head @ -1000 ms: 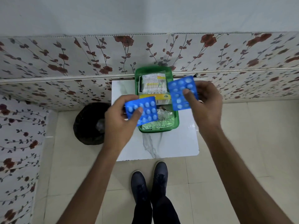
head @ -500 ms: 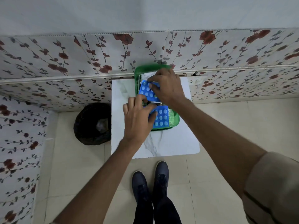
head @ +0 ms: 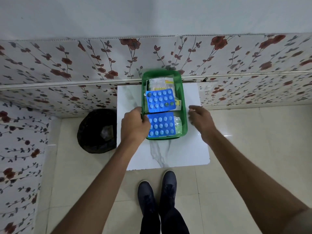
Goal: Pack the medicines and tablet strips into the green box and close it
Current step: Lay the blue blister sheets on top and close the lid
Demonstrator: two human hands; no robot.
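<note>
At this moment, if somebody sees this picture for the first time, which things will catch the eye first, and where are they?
The eye goes first to the two blue tablet strips, one farther and one nearer, lying on top of other medicine packets inside the open green box on the white marble-patterned table. The left hand is at the box's left wall, and the right hand is empty beside its right wall. A black bin stands on the floor, left of the table.

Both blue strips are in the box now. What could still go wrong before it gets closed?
1. The far blue strip lies tilted on the packets beneath and may stand proud of the green box rim, so a lid could jam on it.
2. The left hand grips the left rim while the right hand is off the box; a one-sided pull could slide it across the smooth table.
3. No lid is visible.
</note>
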